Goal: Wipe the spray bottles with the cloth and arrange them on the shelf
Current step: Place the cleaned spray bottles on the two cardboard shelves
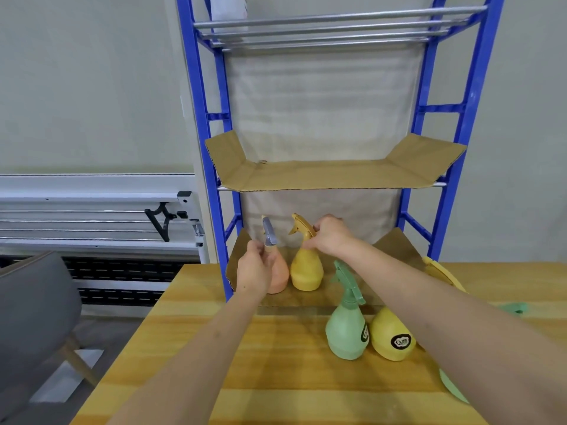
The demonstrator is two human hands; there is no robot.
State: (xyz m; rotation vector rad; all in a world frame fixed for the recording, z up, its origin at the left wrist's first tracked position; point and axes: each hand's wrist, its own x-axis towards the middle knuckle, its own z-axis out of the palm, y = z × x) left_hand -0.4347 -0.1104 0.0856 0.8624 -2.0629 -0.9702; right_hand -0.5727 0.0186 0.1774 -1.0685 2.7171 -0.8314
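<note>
At frame centre, the left hand [256, 266] grips the orange bottle [277, 276] and the right hand [329, 236] the yellow bottle [306, 271], placing both on the shelf [395, 243]; releasing seems next.

My left hand [256, 265] grips the orange spray bottle [277, 276] at its neck; my right hand [329, 237] grips the yellow spray bottle [306, 271] beside it, both standing on the lower cardboard-lined shelf [395, 243]. Green bottle [346, 329] stands on wooden table [276, 363].
</note>
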